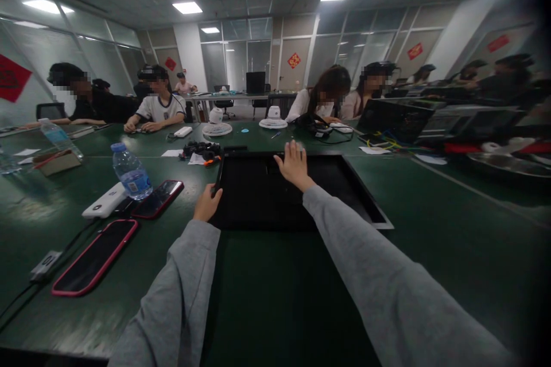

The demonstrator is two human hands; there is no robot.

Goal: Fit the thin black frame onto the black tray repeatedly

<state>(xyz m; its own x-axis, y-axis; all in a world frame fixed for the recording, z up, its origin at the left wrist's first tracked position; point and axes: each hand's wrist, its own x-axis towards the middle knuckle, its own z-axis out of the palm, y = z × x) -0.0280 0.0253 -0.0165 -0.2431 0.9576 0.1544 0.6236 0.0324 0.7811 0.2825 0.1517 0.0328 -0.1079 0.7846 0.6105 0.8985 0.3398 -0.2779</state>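
Note:
A black rectangular panel with a raised rim lies on the green table in front of me. It looks like a shallow tray or the back of a flat screen; which one I cannot tell. My left hand grips its left edge, the thumb on top and the fingers round the outside. Near the middle of the far rim, my right hand is stretched out over the panel with its fingers extended. Whether that palm touches the surface cannot be made out. The panel's lower right corner shows a light grey edge.
Left of the panel are a water bottle, a white power bank with a cable, and two red-edged phones. Beyond it lie black straps and two white fans. Several people sit around the table.

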